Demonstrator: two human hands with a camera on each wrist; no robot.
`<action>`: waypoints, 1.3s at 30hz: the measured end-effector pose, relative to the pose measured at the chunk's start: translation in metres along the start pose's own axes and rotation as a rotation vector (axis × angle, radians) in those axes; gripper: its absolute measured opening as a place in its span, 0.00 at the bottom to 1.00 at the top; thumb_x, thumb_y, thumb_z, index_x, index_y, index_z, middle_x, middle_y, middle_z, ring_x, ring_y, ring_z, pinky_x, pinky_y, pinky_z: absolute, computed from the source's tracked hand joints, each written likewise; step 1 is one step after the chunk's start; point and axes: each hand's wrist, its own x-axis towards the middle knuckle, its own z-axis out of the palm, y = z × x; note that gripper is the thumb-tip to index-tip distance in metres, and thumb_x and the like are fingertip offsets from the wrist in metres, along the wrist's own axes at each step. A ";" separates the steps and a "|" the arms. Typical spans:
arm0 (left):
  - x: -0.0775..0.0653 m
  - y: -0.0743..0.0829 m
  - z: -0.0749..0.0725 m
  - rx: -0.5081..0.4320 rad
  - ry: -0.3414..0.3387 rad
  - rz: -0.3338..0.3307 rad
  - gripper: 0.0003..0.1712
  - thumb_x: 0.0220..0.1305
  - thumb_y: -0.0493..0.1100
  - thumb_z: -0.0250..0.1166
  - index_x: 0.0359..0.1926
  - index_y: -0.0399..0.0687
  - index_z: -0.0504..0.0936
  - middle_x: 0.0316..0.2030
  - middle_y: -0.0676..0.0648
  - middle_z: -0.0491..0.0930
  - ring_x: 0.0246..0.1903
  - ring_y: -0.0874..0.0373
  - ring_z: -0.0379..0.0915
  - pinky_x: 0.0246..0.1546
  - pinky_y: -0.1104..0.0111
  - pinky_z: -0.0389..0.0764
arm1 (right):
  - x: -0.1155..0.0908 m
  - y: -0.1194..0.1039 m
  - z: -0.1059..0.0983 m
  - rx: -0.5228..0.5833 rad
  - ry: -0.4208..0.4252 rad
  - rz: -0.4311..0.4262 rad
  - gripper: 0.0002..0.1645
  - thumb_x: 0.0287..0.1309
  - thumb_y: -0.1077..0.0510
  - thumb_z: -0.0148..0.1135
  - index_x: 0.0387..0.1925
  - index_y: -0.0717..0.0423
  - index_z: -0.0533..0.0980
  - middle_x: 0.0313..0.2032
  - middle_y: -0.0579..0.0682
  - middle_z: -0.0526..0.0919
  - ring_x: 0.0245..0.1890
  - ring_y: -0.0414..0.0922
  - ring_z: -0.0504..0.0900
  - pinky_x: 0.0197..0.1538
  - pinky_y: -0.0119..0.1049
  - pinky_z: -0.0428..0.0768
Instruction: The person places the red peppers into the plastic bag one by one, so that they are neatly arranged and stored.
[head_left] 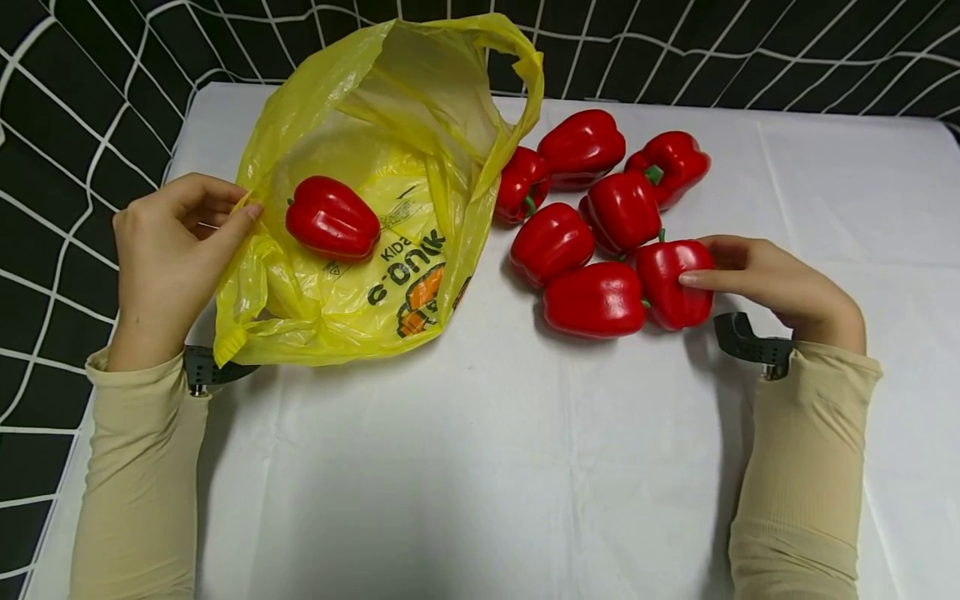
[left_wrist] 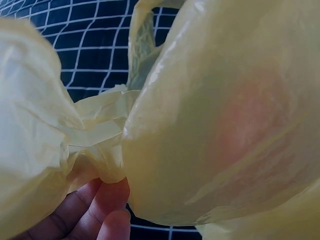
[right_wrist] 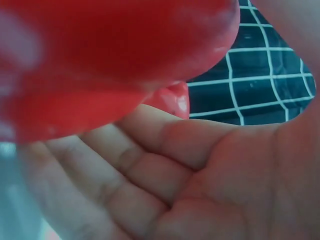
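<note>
My left hand [head_left: 172,250] pinches the left edge of a yellow plastic bag [head_left: 296,104] between thumb and fingers. The bag's mouth gapes open, and one red bell pepper [head_left: 332,217] lies inside. In the left wrist view, its blurred red shape [left_wrist: 247,117] shows through the film above my fingertips [left_wrist: 114,195]. On the right, my right hand [head_left: 787,287] grips another red bell pepper [head_left: 675,292], thumb on its upper face and fingers behind and beneath. Close up in the right wrist view, that pepper [right_wrist: 110,55] covers the fingertips.
Several more red peppers cluster right of the bag, among them one at the front [head_left: 596,300] beside the gripped one and one at the far right [head_left: 678,162]. A bag handle [head_left: 531,92] arches toward them. Black panels with white netting [head_left: 712,50] border the white-covered table [head_left: 480,467].
</note>
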 end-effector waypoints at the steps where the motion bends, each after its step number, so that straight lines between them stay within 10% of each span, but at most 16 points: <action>1: 0.000 0.000 0.000 0.000 0.000 0.000 0.13 0.58 0.39 0.67 0.39 0.32 0.83 0.32 0.39 0.82 0.25 0.77 0.68 0.32 0.87 0.69 | 0.000 0.000 0.000 -0.008 0.008 -0.003 0.40 0.62 0.44 0.56 0.67 0.62 0.58 0.58 0.61 0.69 0.55 0.51 0.66 0.58 0.51 0.71; 8: 0.000 0.001 0.000 -0.003 0.005 0.003 0.12 0.58 0.39 0.68 0.38 0.32 0.84 0.32 0.41 0.81 0.26 0.75 0.69 0.31 0.86 0.70 | -0.004 -0.005 0.000 -0.008 0.118 -0.007 0.41 0.58 0.43 0.61 0.67 0.55 0.59 0.58 0.56 0.68 0.53 0.47 0.66 0.56 0.50 0.70; 17: 0.000 -0.001 0.001 -0.007 0.002 0.000 0.12 0.57 0.39 0.68 0.38 0.32 0.84 0.32 0.40 0.81 0.26 0.77 0.68 0.31 0.86 0.70 | -0.008 0.003 -0.004 0.044 0.208 -0.048 0.47 0.54 0.48 0.67 0.70 0.52 0.56 0.59 0.54 0.66 0.51 0.44 0.67 0.39 0.26 0.79; 39: -0.001 0.002 -0.001 0.002 0.013 0.008 0.13 0.58 0.40 0.68 0.38 0.31 0.83 0.31 0.41 0.81 0.26 0.73 0.71 0.31 0.87 0.71 | 0.006 0.020 0.003 0.136 0.117 -0.096 0.48 0.52 0.59 0.69 0.68 0.55 0.52 0.55 0.48 0.67 0.52 0.42 0.68 0.43 0.25 0.78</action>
